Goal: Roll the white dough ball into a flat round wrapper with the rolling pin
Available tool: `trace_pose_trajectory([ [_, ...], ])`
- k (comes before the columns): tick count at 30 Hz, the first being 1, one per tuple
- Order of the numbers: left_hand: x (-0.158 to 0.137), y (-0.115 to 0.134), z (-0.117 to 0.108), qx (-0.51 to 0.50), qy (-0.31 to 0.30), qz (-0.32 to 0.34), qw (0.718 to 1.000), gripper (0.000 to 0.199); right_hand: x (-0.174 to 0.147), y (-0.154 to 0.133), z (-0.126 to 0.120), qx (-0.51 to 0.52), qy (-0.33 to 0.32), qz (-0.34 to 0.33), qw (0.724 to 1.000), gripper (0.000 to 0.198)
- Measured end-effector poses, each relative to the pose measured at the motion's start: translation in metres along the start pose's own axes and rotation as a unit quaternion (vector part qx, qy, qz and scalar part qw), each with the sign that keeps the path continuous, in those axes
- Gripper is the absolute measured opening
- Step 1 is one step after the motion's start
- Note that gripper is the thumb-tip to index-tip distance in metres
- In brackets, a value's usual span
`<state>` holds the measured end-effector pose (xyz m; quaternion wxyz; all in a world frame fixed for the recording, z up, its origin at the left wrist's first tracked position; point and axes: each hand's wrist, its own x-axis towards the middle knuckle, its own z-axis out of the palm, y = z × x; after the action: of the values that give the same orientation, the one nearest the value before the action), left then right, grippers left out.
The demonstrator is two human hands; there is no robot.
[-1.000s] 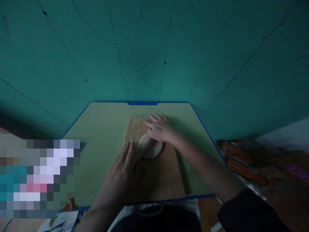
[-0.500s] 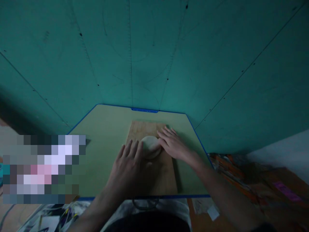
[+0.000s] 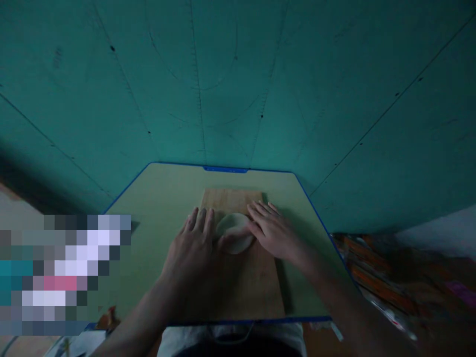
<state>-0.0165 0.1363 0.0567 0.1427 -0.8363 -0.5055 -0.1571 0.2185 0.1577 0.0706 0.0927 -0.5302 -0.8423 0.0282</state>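
Note:
A flat, pale round of what looks like dough lies on a wooden board. At its left edge is my left hand, fingers stretched forward over the board and thumb laid on the round's near part. My right hand flanks the other side, its fingers extended past the board's right edge and its thumb touching the round's right rim. Both hands are open, palms down, and neither is wrapped around anything. The palms hide the undersides of the hands.
The board rests on a pale table with a blue rim, set against a green wall. A blurred-out patch covers the table's left side. Stacked cardboard-like items stand low on the right.
My left thumb now reaches across the near part of the round, where before it was barely visible. My right thumb stays at the right rim. The camera view has shifted slightly.

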Motion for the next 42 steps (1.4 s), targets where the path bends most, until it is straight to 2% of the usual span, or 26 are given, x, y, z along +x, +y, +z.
trace_pose_trajectory([
  [4,-0.031,0.021,-0.015,0.008,0.024,0.064,0.998,0.060,-0.056,-0.004,0.002,-0.025,0.047,-0.025,0.998,0.067],
  [6,-0.037,0.024,-0.018,0.012,0.030,0.085,0.996,0.060,-0.072,-0.004,0.004,-0.030,0.057,-0.037,0.997,0.068],
  [8,-0.034,0.021,-0.018,0.011,0.018,0.090,0.996,0.061,-0.073,-0.001,0.004,-0.027,0.053,-0.044,0.997,0.068],
  [11,-0.013,0.012,-0.012,0.011,-0.010,0.063,0.998,0.061,-0.053,0.006,0.004,-0.013,0.032,-0.039,0.999,0.069],
  [16,0.037,-0.016,0.006,0.018,-0.024,0.022,0.999,0.062,0.006,0.017,-0.001,-0.021,0.017,0.005,1.000,0.071],
  [19,0.057,-0.033,0.017,0.004,-0.053,0.084,0.995,0.044,0.027,0.020,-0.004,-0.030,0.026,0.031,0.999,0.068],
  [21,0.059,-0.037,0.019,-0.015,-0.065,0.119,0.991,0.040,0.026,0.017,-0.006,-0.017,0.008,0.036,0.999,0.066],
  [23,0.051,-0.034,0.015,-0.027,-0.056,0.092,0.994,0.045,0.011,0.011,-0.007,-0.004,-0.007,0.029,1.000,0.068],
  [26,0.024,-0.019,0.001,-0.031,-0.035,0.052,0.998,0.074,-0.030,-0.001,-0.006,-0.012,0.010,-0.008,1.000,0.072],
  [29,-0.003,-0.008,-0.012,-0.035,-0.030,0.097,0.994,0.090,-0.068,-0.012,-0.003,-0.033,0.034,-0.056,0.997,0.077],
  [31,-0.009,-0.008,-0.015,-0.034,-0.028,0.117,0.992,0.094,-0.078,-0.013,0.000,-0.039,0.039,-0.073,0.996,0.081],
  [34,0.010,-0.015,-0.006,-0.031,-0.027,0.105,0.994,0.089,-0.063,-0.005,0.002,-0.033,0.037,-0.064,0.997,0.081],
  [39,0.073,-0.023,0.013,-0.022,-0.074,0.050,0.996,0.064,-0.001,0.021,-0.003,0.000,-0.005,-0.015,1.000,0.079],
  [42,0.081,-0.022,0.013,-0.009,-0.088,0.032,0.996,0.056,0.006,0.023,-0.008,0.022,-0.041,-0.003,0.999,0.079],
])
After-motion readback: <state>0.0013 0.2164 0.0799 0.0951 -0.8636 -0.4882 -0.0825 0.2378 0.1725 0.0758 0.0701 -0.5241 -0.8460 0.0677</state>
